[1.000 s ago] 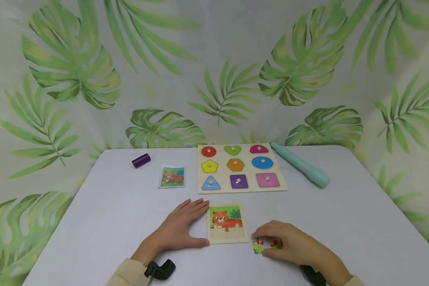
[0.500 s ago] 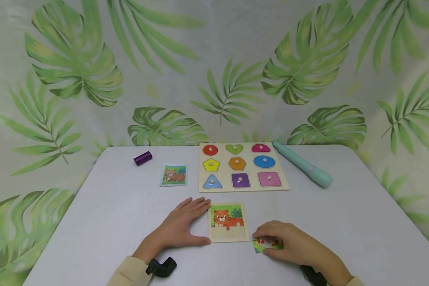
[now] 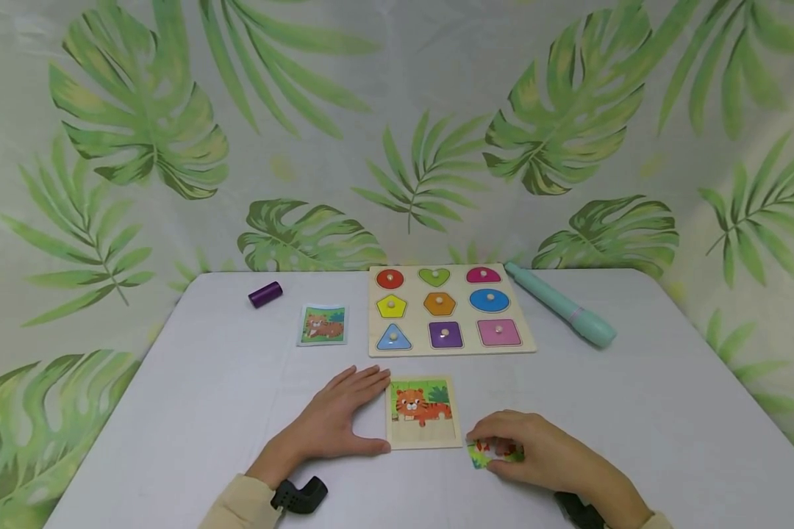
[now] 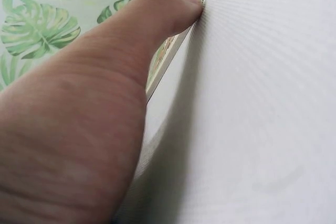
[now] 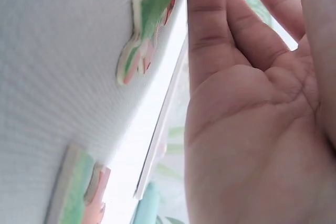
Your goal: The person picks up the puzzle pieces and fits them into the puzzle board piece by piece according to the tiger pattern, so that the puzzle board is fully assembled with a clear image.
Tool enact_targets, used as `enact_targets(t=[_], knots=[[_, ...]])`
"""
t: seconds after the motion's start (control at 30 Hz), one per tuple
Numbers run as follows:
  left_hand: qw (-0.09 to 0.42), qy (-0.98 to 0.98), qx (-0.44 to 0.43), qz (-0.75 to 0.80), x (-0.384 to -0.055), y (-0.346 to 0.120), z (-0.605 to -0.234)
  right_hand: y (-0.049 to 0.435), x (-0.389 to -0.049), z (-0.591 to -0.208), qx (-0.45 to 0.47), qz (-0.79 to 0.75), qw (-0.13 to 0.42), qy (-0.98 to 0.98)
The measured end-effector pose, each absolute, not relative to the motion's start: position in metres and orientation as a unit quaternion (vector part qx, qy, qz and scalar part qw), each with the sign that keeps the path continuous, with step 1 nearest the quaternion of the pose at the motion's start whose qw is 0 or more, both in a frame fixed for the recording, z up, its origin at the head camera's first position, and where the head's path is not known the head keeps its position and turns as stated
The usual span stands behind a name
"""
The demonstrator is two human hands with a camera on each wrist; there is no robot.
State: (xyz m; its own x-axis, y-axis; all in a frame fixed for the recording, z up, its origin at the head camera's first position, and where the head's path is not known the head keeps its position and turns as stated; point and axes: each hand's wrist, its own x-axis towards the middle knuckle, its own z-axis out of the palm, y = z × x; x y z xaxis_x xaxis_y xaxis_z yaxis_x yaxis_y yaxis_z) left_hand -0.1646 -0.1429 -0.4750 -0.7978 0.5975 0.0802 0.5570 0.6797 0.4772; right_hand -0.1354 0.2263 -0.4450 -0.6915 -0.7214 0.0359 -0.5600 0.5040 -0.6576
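Note:
A wooden tiger puzzle tray [image 3: 423, 435], its upper part filled with picture pieces and its lower part bare wood, lies in the middle of the table. My left hand [image 3: 336, 415] lies flat beside it, with fingertips and outstretched thumb at its left edge. To the tray's right, my right hand [image 3: 526, 447] arches over loose puzzle pieces, thumb and fingertips around the left one [image 3: 478, 457]. The right wrist view shows this green-edged puzzle piece [image 5: 155, 6] by the fingers, whose tips are out of frame. A second puzzle piece [image 5: 76, 190] lies farther back toward the wrist.
Behind the tray lies a wooden knob board [image 3: 413, 349] with several coloured shapes. A mint-green microphone-shaped toy [image 3: 562, 305] is to its right. On the left are a tiger picture card [image 3: 323, 325] and a small purple cylinder [image 3: 265, 294]. A leaf-patterned cloth [image 3: 423, 95] hangs behind.
The head view has shifted very slightly. Both hands, the tray and the pieces keep their places.

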Motion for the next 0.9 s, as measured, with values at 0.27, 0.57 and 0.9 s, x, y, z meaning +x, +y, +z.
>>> enact_targets(t=[0.27, 0.57, 0.9], knots=[[0.050, 0.917, 0.310, 0.247, -0.1637, -0.1426, -0.4733, 0.2248, -0.1339, -0.4447, -0.354, -0.333, 0.139, 0.863], [0.051, 0.919, 0.310, 0.239, -0.1635, -0.1440, -0.4730, 0.2215, -0.1356, -0.4476, -0.367, -0.315, 0.095, 0.870], [0.050, 0.918, 0.310, 0.243, -0.1643, -0.1423, -0.4734, 0.2215, -0.1365, -0.4444, -0.355, -0.302, 0.112, 0.878]])
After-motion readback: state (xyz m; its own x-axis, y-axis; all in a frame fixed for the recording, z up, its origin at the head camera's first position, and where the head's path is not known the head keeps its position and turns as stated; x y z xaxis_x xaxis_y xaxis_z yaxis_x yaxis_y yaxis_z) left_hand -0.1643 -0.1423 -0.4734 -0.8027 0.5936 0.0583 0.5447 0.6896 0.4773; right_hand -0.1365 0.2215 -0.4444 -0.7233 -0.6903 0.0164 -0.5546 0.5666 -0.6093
